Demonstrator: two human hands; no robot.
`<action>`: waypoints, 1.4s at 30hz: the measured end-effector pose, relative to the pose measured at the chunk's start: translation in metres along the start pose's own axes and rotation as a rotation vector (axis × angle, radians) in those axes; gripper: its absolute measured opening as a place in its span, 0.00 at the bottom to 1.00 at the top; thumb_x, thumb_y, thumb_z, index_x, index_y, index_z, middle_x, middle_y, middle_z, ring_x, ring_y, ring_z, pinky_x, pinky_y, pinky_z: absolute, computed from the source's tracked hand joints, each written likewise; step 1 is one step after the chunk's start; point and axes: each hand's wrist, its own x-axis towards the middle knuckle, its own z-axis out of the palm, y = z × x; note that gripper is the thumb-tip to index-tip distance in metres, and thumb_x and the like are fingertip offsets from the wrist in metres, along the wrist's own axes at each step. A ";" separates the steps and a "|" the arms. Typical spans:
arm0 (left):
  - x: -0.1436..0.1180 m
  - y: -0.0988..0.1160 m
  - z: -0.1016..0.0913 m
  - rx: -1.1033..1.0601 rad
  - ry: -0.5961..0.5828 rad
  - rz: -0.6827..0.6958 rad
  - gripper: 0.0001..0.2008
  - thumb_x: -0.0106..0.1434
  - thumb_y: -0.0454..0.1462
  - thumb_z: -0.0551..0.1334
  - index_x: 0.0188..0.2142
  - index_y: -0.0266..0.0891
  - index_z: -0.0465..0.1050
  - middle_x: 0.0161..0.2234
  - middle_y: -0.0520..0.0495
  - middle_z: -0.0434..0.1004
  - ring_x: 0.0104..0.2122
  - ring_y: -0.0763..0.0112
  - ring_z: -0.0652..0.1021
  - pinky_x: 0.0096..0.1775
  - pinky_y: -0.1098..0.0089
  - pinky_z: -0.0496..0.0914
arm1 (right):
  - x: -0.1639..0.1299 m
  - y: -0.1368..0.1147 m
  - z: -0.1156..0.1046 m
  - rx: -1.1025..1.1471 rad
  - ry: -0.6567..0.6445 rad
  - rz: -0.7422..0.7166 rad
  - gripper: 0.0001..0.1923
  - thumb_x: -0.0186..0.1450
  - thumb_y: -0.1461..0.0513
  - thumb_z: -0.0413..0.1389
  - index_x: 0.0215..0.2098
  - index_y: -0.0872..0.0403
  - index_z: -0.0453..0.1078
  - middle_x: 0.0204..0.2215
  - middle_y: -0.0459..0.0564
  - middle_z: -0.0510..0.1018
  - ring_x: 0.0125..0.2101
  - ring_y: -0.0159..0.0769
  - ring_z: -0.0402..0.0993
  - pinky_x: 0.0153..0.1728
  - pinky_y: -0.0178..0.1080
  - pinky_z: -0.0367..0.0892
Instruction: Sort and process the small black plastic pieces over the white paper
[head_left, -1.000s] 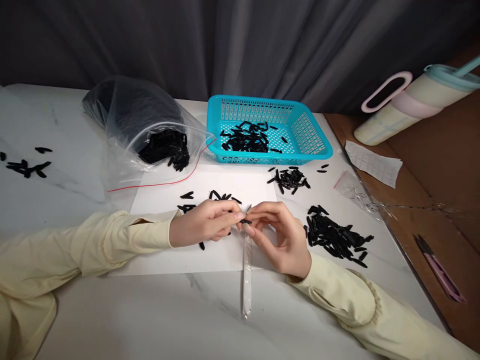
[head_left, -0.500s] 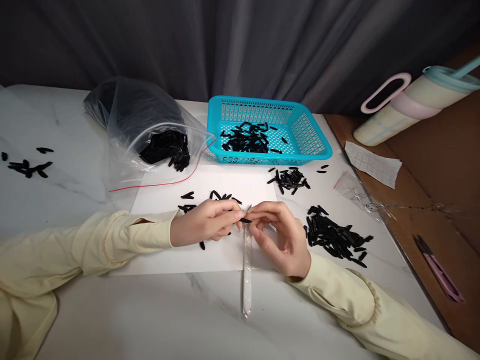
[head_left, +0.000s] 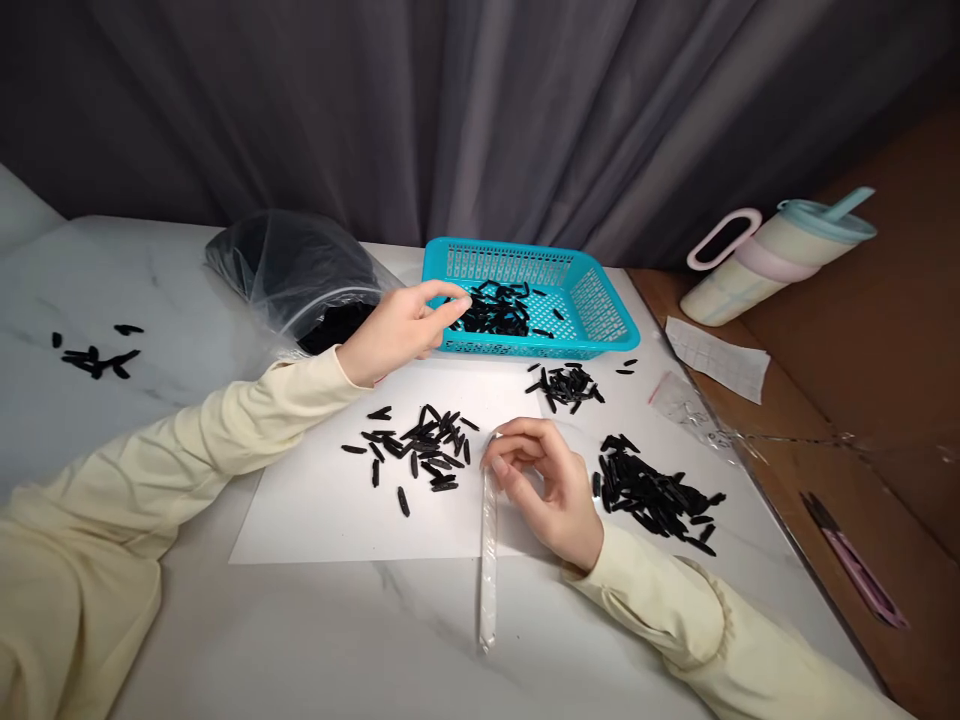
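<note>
My left hand (head_left: 405, 328) reaches over the near left corner of the blue plastic basket (head_left: 600, 345). Its thumb and index finger are pinched together; whether a piece is between them is hidden against the dark pile behind. My right hand (head_left: 551, 490) is above the white sheet, fingers curled and thumb tip closed on the top of a slim white tool in clear wrapping (head_left: 489, 560), which points down toward me. Small, slender black pieces (head_left: 427, 445) lie scattered on the paper (head_left: 300, 520) left of this tool. More black pieces (head_left: 495, 310) rest inside the basket.
A clear bag (head_left: 292, 270) of black pieces stands behind my left forearm. Other black heaps lie at right (head_left: 652, 490), by the basket (head_left: 566, 387) and far left (head_left: 97, 362). Thread snips (head_left: 855, 565), a paper slip (head_left: 720, 358) and a tumbler (head_left: 772, 260) are at right.
My left hand has moved from beside my right hand, where it held a black piece, up and away to the basket. My right hand stays at the tool. The view has shifted slightly.
</note>
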 end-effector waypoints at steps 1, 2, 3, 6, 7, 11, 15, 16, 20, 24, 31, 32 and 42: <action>-0.004 0.005 0.001 -0.096 -0.058 -0.044 0.08 0.62 0.38 0.56 0.39 0.37 0.69 0.12 0.60 0.50 0.12 0.82 0.53 0.15 0.80 0.49 | 0.001 0.000 0.000 0.029 -0.015 0.032 0.07 0.64 0.62 0.51 0.41 0.52 0.59 0.27 0.47 0.73 0.23 0.30 0.67 0.23 0.34 0.64; -0.009 0.010 0.003 -0.188 -0.132 -0.102 0.09 0.63 0.37 0.54 0.38 0.36 0.70 0.12 0.60 0.49 0.12 0.83 0.51 0.14 0.80 0.47 | 0.002 0.000 0.000 0.065 -0.035 0.071 0.07 0.64 0.61 0.51 0.40 0.53 0.60 0.26 0.47 0.73 0.22 0.30 0.66 0.22 0.34 0.64; -0.014 0.015 0.005 -0.295 -0.219 -0.191 0.10 0.64 0.37 0.53 0.37 0.34 0.70 0.12 0.60 0.49 0.11 0.83 0.50 0.13 0.81 0.45 | 0.002 -0.001 0.000 0.102 -0.056 0.110 0.06 0.64 0.59 0.52 0.38 0.53 0.61 0.25 0.47 0.73 0.21 0.29 0.66 0.21 0.33 0.63; -0.027 0.017 0.014 -0.663 -0.410 -0.602 0.14 0.65 0.36 0.49 0.33 0.30 0.70 0.13 0.61 0.44 0.10 0.85 0.46 0.11 0.82 0.43 | 0.004 -0.002 0.000 0.171 -0.092 0.176 0.08 0.64 0.56 0.52 0.34 0.54 0.62 0.22 0.46 0.72 0.18 0.27 0.64 0.19 0.32 0.62; -0.030 0.014 0.018 -0.770 -0.424 -0.725 0.15 0.66 0.36 0.48 0.32 0.30 0.70 0.13 0.61 0.44 0.10 0.85 0.47 0.10 0.82 0.44 | 0.005 -0.003 0.000 0.170 -0.089 0.179 0.09 0.64 0.56 0.52 0.32 0.54 0.63 0.21 0.45 0.71 0.18 0.27 0.63 0.18 0.32 0.61; -0.039 -0.003 0.031 -1.076 -0.267 -0.907 0.14 0.64 0.31 0.47 0.23 0.32 0.63 0.15 0.58 0.50 0.10 0.85 0.54 0.09 0.82 0.48 | 0.005 -0.004 0.000 0.055 -0.106 0.188 0.15 0.64 0.55 0.51 0.23 0.54 0.61 0.15 0.44 0.69 0.14 0.25 0.59 0.16 0.31 0.56; -0.046 -0.011 0.040 -1.145 -0.152 -0.880 0.14 0.63 0.30 0.47 0.21 0.33 0.61 0.15 0.56 0.52 0.11 0.84 0.57 0.10 0.82 0.48 | 0.006 -0.006 0.006 0.014 -0.208 0.240 0.21 0.64 0.54 0.50 0.17 0.54 0.59 0.10 0.42 0.65 0.11 0.23 0.54 0.14 0.31 0.52; -0.048 -0.011 0.042 -1.143 -0.140 -0.880 0.13 0.62 0.30 0.48 0.21 0.33 0.61 0.15 0.56 0.54 0.12 0.84 0.58 0.10 0.83 0.49 | 0.006 -0.007 0.008 0.018 -0.235 0.249 0.20 0.64 0.54 0.51 0.18 0.54 0.59 0.10 0.41 0.64 0.11 0.23 0.53 0.14 0.30 0.52; -0.055 -0.012 0.049 -1.145 -0.096 -0.908 0.12 0.61 0.30 0.50 0.21 0.33 0.60 0.17 0.53 0.58 0.13 0.83 0.61 0.11 0.83 0.54 | 0.008 -0.007 0.014 -0.034 -0.314 0.237 0.18 0.62 0.52 0.53 0.21 0.55 0.62 0.12 0.41 0.65 0.13 0.24 0.54 0.16 0.30 0.52; -0.059 -0.014 0.053 -1.135 -0.075 -0.871 0.12 0.61 0.31 0.51 0.21 0.33 0.63 0.17 0.50 0.64 0.14 0.81 0.65 0.15 0.80 0.62 | 0.008 -0.006 0.015 -0.135 -0.317 0.218 0.19 0.62 0.51 0.52 0.21 0.56 0.63 0.13 0.42 0.65 0.15 0.25 0.55 0.18 0.31 0.53; -0.057 -0.019 0.056 -1.231 -0.100 -0.834 0.11 0.63 0.32 0.52 0.27 0.30 0.69 0.27 0.44 0.75 0.26 0.74 0.76 0.29 0.75 0.72 | 0.009 -0.007 0.016 -0.186 -0.354 0.211 0.22 0.63 0.49 0.49 0.20 0.55 0.59 0.13 0.41 0.64 0.16 0.25 0.55 0.18 0.31 0.53; -0.057 -0.019 0.057 -1.233 -0.102 -0.818 0.12 0.64 0.32 0.52 0.27 0.30 0.69 0.28 0.43 0.75 0.27 0.73 0.77 0.30 0.75 0.72 | 0.010 -0.007 0.016 -0.182 -0.357 0.220 0.22 0.64 0.49 0.48 0.19 0.54 0.58 0.13 0.41 0.64 0.16 0.25 0.55 0.19 0.31 0.54; -0.048 -0.007 0.033 -1.269 -0.058 -0.818 0.18 0.66 0.34 0.45 0.21 0.34 0.60 0.16 0.53 0.61 0.11 0.83 0.62 0.10 0.83 0.56 | 0.007 -0.007 0.011 -0.201 -0.384 0.169 0.18 0.64 0.53 0.49 0.23 0.56 0.64 0.13 0.40 0.57 0.16 0.25 0.49 0.17 0.31 0.49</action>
